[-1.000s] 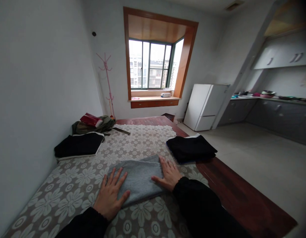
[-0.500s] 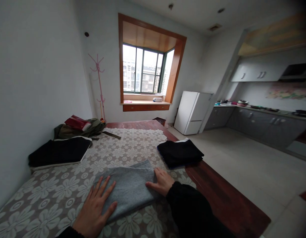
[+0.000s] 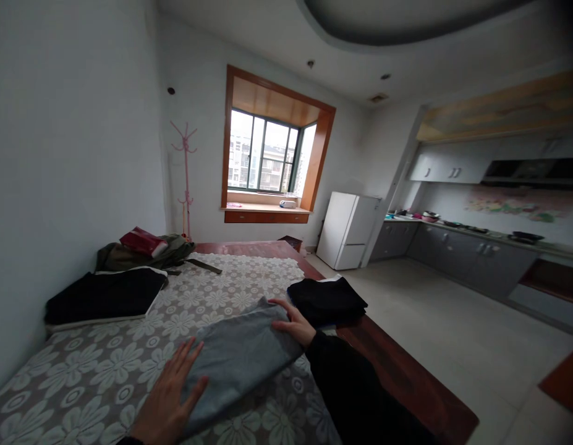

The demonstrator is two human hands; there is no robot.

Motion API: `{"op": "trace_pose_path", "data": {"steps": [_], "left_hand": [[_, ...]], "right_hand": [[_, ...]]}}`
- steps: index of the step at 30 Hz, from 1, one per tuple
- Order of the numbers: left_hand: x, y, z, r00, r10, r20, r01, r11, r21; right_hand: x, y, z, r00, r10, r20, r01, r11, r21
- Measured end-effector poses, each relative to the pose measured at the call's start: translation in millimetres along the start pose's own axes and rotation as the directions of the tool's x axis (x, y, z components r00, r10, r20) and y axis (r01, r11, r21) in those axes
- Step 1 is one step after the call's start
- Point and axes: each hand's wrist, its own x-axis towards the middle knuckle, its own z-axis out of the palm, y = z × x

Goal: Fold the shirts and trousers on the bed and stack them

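Note:
A folded grey cloth garment [image 3: 244, 352] lies at a slant on the flower-patterned tablecloth [image 3: 123, 364], a dark shadow along its near edge. My left hand [image 3: 172, 389] is at the garment's left edge, fingers stretched out and thumb apart over the cloth. At the far right corner, my right hand [image 3: 298, 324] has hold of the garment's edge, thumb on top; its other fingers are partly hidden. Just beyond the right hand sits a folded black garment stack [image 3: 326, 300]. Another folded black garment [image 3: 105, 296] with a pale edge lies on the left.
An olive-green bag [image 3: 179, 248] with a red packet [image 3: 142, 241] on it rests by the wall. The table's dark red wooden edge [image 3: 407, 377] runs along the right. Beyond stand a pink coat rack [image 3: 187, 179], a white fridge [image 3: 344, 228] and kitchen counters [image 3: 453, 250].
The view has tilted up. The grey garment has turned, its right end farther away and its left end nearer. The left hand has moved lower left; the right hand's fingers have spread at the corner.

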Motion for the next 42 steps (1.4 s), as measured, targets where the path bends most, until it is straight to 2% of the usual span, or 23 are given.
{"op": "trace_pose_path", "data": {"steps": [3, 5, 7, 9, 12, 14, 17, 19, 22, 27, 36, 42], "left_hand": [[0.0, -3.1, 0.8, 0.997, -0.028, -0.068, 0.025, 0.998, -0.051], [-0.2, -2.8, 0.4, 0.999, 0.002, -0.049, -0.004, 0.999, -0.034], [-0.7, -1.4, -0.4, 0.999, 0.031, 0.006, -0.031, 0.999, 0.008], [-1.5, -0.3, -0.8, 0.997, 0.035, 0.066, -0.038, 0.998, 0.054], [-2.9, -0.8, -0.6, 0.993, 0.035, 0.109, -0.046, 0.994, 0.103], [-3.3, -2.1, 0.1, 0.993, 0.046, 0.106, -0.058, 0.991, 0.120], [-2.7, -3.7, 1.3, 0.993, 0.044, 0.105, -0.058, 0.990, 0.130], [-1.9, -4.1, 1.9, 0.993, 0.042, 0.112, -0.056, 0.990, 0.126], [-1.3, -3.4, 1.7, 0.993, 0.049, 0.112, -0.062, 0.992, 0.112], [-0.9, -0.6, -1.7, 0.987, 0.022, 0.160, -0.043, 0.991, 0.130], [-0.4, -4.1, 1.3, 0.987, 0.026, 0.156, -0.048, 0.989, 0.139], [-1.2, -8.1, 4.0, 0.988, 0.036, 0.153, -0.062, 0.984, 0.165]], "right_hand": [[14.7, -78.2, -23.1, 0.991, -0.093, 0.099, 0.114, 0.967, -0.230], [26.5, -131.0, -40.3, 0.982, -0.103, 0.162, 0.163, 0.892, -0.422], [38.7, -173.1, -57.1, 0.968, -0.099, 0.230, 0.216, 0.799, -0.562], [50.0, -200.3, -74.1, 0.965, -0.067, 0.252, 0.219, 0.734, -0.643], [62.3, -217.2, -105.3, 0.979, -0.035, 0.199, 0.165, 0.703, -0.691], [66.1, -218.4, -131.8, 0.991, -0.058, 0.120, 0.127, 0.689, -0.713], [63.6, -211.5, -175.0, 0.992, -0.108, -0.072, 0.013, 0.635, -0.772], [57.6, -201.2, -199.9, 0.974, -0.124, -0.187, -0.077, 0.600, -0.796], [47.2, -177.3, -224.9, 0.954, -0.132, -0.269, -0.152, 0.563, -0.812], [38.2, -134.7, -243.5, 0.938, -0.126, -0.322, -0.218, 0.506, -0.835], [33.7, -103.4, -276.7, 0.955, -0.091, -0.281, -0.213, 0.445, -0.870], [21.2, -63.3, -291.8, 0.948, -0.095, -0.305, -0.238, 0.426, -0.873]]}}
